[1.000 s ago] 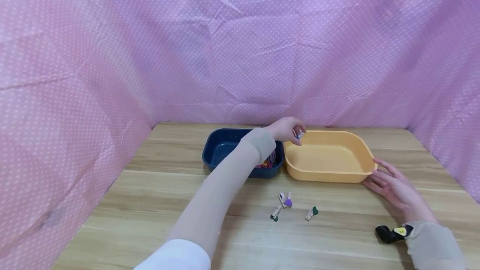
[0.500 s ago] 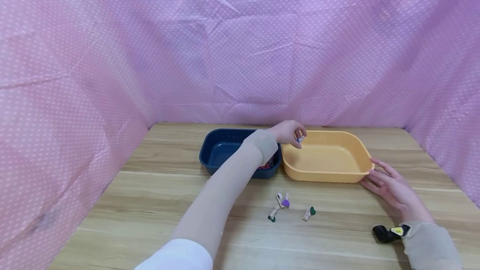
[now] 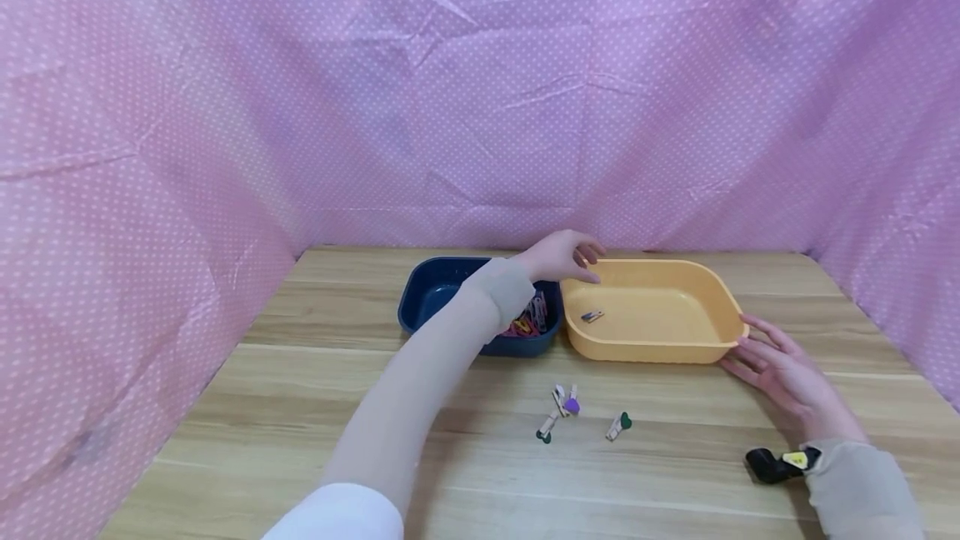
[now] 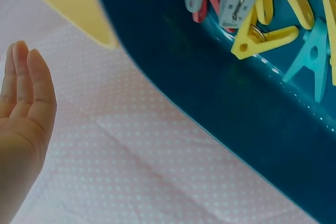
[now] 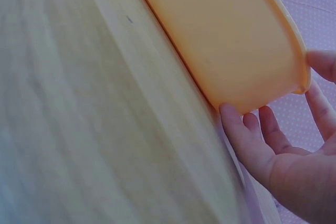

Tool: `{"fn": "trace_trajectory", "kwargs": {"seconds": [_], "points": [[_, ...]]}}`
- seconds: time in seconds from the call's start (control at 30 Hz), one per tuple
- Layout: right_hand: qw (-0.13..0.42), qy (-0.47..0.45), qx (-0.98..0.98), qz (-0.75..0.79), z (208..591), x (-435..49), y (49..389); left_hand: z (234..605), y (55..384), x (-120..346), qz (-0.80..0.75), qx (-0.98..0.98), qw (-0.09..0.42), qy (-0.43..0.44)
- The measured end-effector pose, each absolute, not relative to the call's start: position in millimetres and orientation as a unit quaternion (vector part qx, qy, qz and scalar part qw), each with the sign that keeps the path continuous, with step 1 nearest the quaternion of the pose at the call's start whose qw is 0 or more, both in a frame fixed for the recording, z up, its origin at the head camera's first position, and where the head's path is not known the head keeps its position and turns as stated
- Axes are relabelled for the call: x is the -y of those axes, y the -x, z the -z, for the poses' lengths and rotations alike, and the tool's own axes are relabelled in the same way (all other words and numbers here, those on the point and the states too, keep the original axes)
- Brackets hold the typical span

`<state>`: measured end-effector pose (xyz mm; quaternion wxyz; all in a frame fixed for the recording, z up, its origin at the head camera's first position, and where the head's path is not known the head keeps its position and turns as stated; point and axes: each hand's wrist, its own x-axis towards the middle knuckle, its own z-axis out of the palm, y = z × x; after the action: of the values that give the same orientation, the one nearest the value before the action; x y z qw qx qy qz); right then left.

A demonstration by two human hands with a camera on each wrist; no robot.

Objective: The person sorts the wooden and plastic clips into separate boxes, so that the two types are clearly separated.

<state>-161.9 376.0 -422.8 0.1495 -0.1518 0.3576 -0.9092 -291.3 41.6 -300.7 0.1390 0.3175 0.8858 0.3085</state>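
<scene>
In the head view my left hand (image 3: 562,257) hovers over where the two bins meet, holding nothing; in the left wrist view its fingers (image 4: 39,82) look fairly straight. Below it a small clothespin (image 3: 592,317) lies in the left part of the yellow bin (image 3: 652,354). To the left stands the dark blue bin (image 3: 420,294), partly covered by my left forearm, with several coloured plastic clothespins (image 4: 262,38) inside. My right hand (image 3: 787,377) touches the yellow bin's near right corner with spread fingers (image 5: 241,137).
Several small wooden clothespins lie on the table (image 3: 300,423) in front of the bins, one with a purple heart (image 3: 572,405) and one with a green heart (image 3: 626,421). A black strap (image 3: 772,467) with a yellow label is by the right wrist. Pink dotted cloth (image 3: 480,107) hangs behind.
My left hand has let go of the small clothespin, which now lies in the yellow bin. The hand has then moved slightly up and left. My right hand stays at the bin's corner.
</scene>
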Motion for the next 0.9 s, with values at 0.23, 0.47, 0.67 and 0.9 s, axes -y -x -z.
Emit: {"fn": "trace_trajectory", "kwargs": {"seconds": [0.23, 0.47, 0.67, 0.9], "points": [[0.154, 0.153, -0.346, 0.913, 423, -376, 163, 291, 281, -30, -0.375, -0.866, 0.092, -0.318], [0.155, 0.159, -0.347, 0.911, 422, -376, 164, 286, 267, -20, -0.395, -0.853, 0.070, -0.334], [0.159, 0.161, -0.346, 0.911, 421, -375, 164, 288, 250, -9, -0.396, -0.853, 0.069, -0.334], [0.160, 0.168, -0.348, 0.908, 422, -376, 163, 296, 230, 5, -0.393, -0.855, 0.073, -0.331]]}}
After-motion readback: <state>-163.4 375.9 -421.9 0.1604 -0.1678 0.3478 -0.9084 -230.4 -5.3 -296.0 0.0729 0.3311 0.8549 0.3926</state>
